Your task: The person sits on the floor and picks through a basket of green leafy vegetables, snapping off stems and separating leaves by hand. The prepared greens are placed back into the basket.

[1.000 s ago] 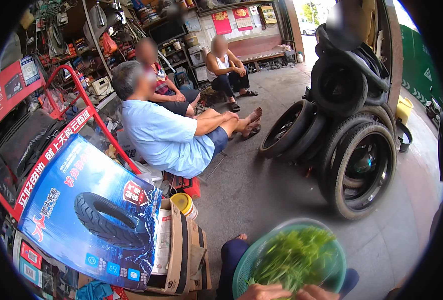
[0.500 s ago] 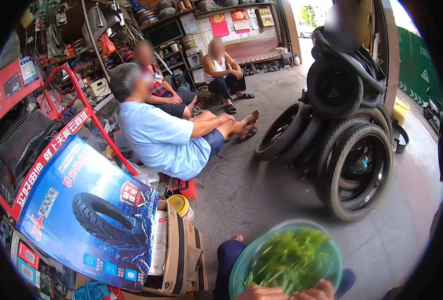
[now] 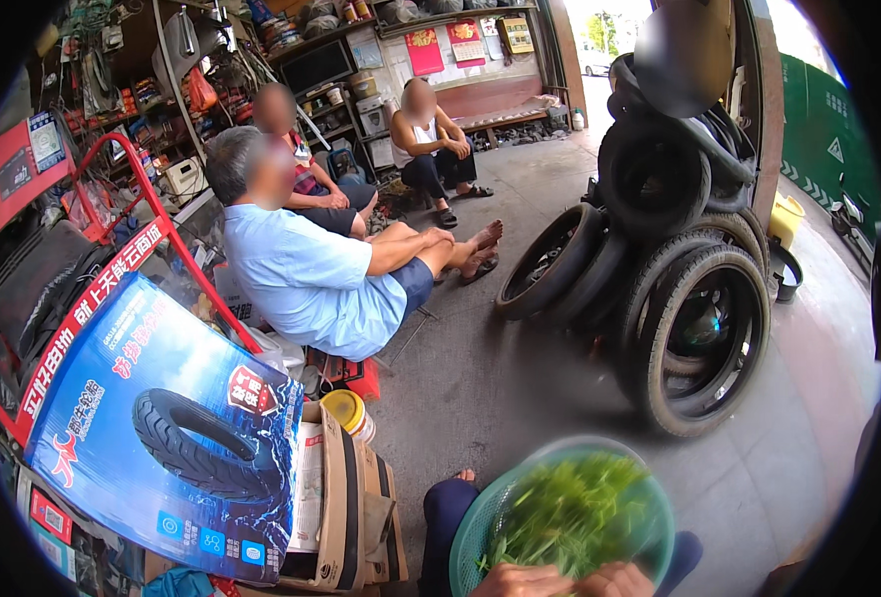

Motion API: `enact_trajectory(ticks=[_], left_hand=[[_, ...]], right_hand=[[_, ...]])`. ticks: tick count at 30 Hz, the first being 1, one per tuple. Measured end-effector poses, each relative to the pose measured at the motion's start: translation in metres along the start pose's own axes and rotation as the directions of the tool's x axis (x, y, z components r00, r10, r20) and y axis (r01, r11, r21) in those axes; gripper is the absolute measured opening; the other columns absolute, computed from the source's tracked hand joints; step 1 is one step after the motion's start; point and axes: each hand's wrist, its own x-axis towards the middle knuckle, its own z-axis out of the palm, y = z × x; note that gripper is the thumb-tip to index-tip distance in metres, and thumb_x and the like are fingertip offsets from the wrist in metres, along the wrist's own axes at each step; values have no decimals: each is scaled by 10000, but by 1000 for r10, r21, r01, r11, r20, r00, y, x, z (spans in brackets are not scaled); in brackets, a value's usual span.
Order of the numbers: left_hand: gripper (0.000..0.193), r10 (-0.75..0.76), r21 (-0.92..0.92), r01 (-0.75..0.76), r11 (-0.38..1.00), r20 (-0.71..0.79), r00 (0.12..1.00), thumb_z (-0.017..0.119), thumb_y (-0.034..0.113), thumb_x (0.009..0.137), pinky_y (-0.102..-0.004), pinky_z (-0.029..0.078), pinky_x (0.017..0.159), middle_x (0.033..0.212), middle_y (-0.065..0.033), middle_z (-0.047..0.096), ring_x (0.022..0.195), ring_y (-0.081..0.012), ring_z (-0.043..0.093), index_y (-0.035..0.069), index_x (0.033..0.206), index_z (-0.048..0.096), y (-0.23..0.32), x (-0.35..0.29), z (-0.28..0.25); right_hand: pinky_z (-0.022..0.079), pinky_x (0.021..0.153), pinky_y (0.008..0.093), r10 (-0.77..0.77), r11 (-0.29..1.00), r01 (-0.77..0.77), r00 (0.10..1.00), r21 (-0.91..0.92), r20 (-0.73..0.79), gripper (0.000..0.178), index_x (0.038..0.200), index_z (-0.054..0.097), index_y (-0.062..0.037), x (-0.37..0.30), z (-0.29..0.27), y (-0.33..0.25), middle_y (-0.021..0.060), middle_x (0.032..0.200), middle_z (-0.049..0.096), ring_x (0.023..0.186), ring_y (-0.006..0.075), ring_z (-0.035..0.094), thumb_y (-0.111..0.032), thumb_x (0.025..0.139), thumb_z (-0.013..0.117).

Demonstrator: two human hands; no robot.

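A green mesh basket (image 3: 463, 542) full of long leafy greens (image 3: 570, 507) rests at my lap, between my dark-clothed legs. Over its near rim, at the lower edge of the view, my left hand (image 3: 522, 580) is closed, its fingers curled against the greens. Just to its right my right hand (image 3: 614, 579) is also closed, with bent fingers pressed into the leaves. Both hands appear to grip stems, though the fingertips are partly hidden. The picture's lower edge cuts off the wrists.
Stacked black tyres (image 3: 704, 343) stand ahead to the right. At left are a blue tyre poster (image 3: 192, 428), cardboard boxes (image 3: 346, 507) and a yellow-lidded bucket (image 3: 346, 410). A person in a light blue shirt (image 3: 301, 274) sits ahead left, with two other seated people beyond.
The whole scene has shifted slightly left in the view. My hands remain close together at the basket's near rim, and the leaves lie a little differently.
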Motion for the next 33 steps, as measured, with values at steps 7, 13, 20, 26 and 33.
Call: enact_trajectory(ticks=[7,13,20,26,33], left_hand=[[213,-19,-124,15,992,-30,999,752,127,794,-378,492,579,793,-108,631,677,-296,636,35,978,697,-4,-1,7],[196,-116,-218,77,973,-170,979,761,70,812,-335,516,608,784,-84,654,687,-240,654,44,998,707,-3,1,5],[128,-606,-651,367,664,-182,774,683,101,923,-221,471,511,781,-64,693,570,-94,613,-11,985,688,-27,-25,-21],[216,-688,-820,269,505,-194,700,642,212,969,-193,450,463,806,-92,704,575,-89,621,-1,982,672,-30,-25,-29],[171,-634,-626,496,602,3,774,613,176,992,-233,532,630,871,-42,701,746,-86,646,21,1023,676,-20,-19,-8]], right_hand=[[421,546,276,306,903,-261,948,342,-86,52,826,634,-6,-5,10,-2,77,747,590,609,161,546,30,789,625],[441,633,203,592,744,-438,783,505,-193,55,906,658,5,-32,17,28,44,826,635,694,86,555,11,901,604],[486,630,283,606,795,-606,791,29,-87,128,975,696,-30,-65,20,76,77,769,652,665,156,608,-41,849,677],[528,678,352,544,817,-545,837,-188,-59,197,1034,710,-54,-74,23,76,129,900,685,739,269,661,-97,842,694],[444,635,208,731,484,-715,647,504,216,151,1049,700,1,-46,18,39,-22,821,637,711,68,550,-83,925,681]])
